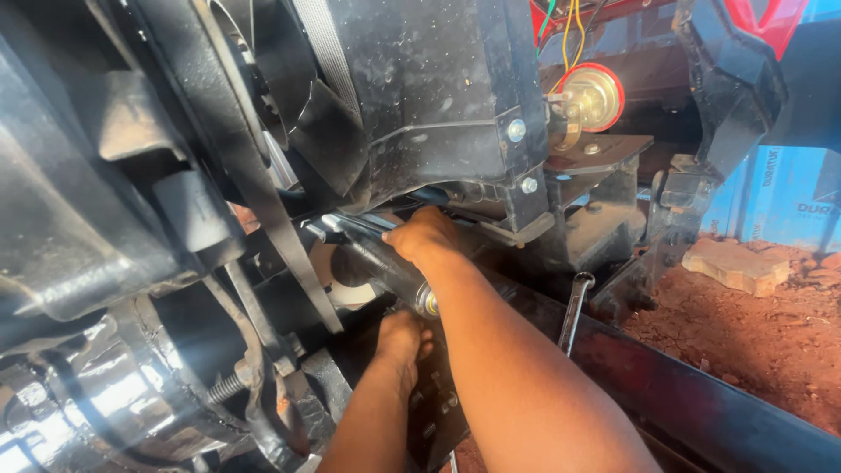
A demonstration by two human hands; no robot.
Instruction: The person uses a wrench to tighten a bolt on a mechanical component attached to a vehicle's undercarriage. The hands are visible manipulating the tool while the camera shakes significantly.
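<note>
My right hand (422, 236) is closed around a slim shiny metal tool (350, 226), apparently a spanner, that points left under the black radiator housing (438, 88). Just below it lies a dark cylinder (381, 267) with a bright metal end. My left hand (403, 337) reaches up from below and presses against the underside of that cylinder. Its fingertips are hidden behind the cylinder and my right forearm, so what they hold does not show.
A loose combination spanner (574, 308) leans on the black frame rail (701, 394) to the right. A fan belt (280, 236) and fan blades sit left, a shiny pulley (105, 394) lower left. A red-rimmed horn (591, 96) hangs above. Red dirt and a flat stone (736, 263) lie right.
</note>
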